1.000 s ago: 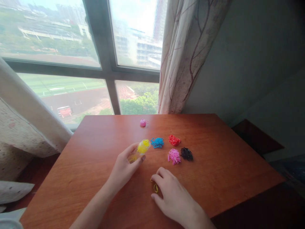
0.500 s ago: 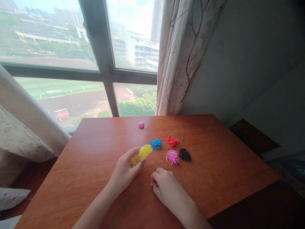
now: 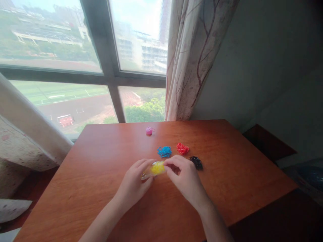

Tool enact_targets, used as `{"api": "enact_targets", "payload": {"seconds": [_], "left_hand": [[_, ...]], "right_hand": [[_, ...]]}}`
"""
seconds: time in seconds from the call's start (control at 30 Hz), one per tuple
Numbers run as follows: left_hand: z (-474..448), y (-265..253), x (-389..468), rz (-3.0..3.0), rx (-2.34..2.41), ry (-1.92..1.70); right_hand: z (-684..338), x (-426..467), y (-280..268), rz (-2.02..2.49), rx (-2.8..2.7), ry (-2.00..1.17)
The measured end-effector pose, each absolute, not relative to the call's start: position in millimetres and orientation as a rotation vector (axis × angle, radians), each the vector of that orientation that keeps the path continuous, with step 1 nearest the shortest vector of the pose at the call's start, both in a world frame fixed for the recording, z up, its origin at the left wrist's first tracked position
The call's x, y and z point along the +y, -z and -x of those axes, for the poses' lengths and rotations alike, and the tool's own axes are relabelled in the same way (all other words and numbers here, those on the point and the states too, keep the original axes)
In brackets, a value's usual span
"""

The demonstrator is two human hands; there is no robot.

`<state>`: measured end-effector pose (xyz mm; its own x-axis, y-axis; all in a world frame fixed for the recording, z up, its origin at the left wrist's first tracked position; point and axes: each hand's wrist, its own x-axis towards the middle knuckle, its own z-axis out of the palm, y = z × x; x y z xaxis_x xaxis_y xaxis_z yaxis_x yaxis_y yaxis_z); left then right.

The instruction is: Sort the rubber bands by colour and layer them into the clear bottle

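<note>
My left hand (image 3: 137, 178) is wrapped round a small clear container (image 3: 146, 174) lying tilted on its side above the table. Yellow loops that look like rubber bands (image 3: 158, 167) show through its wall. At the container's right end, my right hand (image 3: 185, 176) has thumb and fingers pinched together, touching or almost touching it. Whatever sits between those fingertips is hidden. Just beyond the hands lie a pile of blue rubber bands (image 3: 164, 152), a red pile (image 3: 182, 148) and a black pile (image 3: 196, 162), the black one partly covered by my right hand.
Near the back edge of the brown wooden table (image 3: 101, 151) sits a small pink object (image 3: 149, 131). Behind the table stand a window (image 3: 108, 80) and a patterned curtain (image 3: 186, 67); another curtain (image 3: 27, 127) hangs at the left.
My right hand has moved up from the table to the container's end, now covering the pink pile. A small yellow loop showed at its fingertips before. My left hand has turned the container flatter.
</note>
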<state>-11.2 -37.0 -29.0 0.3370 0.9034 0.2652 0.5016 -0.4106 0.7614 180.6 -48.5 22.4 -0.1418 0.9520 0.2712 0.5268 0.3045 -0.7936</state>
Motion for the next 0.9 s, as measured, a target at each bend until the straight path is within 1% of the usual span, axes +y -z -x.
{"api": "enact_targets", "payload": {"seconds": [0.2, 0.43, 0.57, 0.67, 0.9], "left_hand": [[9, 27, -38, -2.034, 1.195, -0.946], [8, 27, -39, -2.006, 1.17, -0.947], [6, 25, -42, -2.012, 1.082, -0.953], [7, 25, -42, -1.996, 1.084, -0.976], [10, 26, -38, -1.929, 1.171, -1.021]], "right_hand": [[-179, -56, -18, 1.321, -1.82, -0.593], [-170, -73, -32, 1.426, -1.951, -0.762], [-162, -78, -39, 1.519, -2.077, -0.792], [-164, -77, -41, 1.489, -2.09, -0.745], [-178, -74, -41, 1.381, -1.914, -0.532]]}}
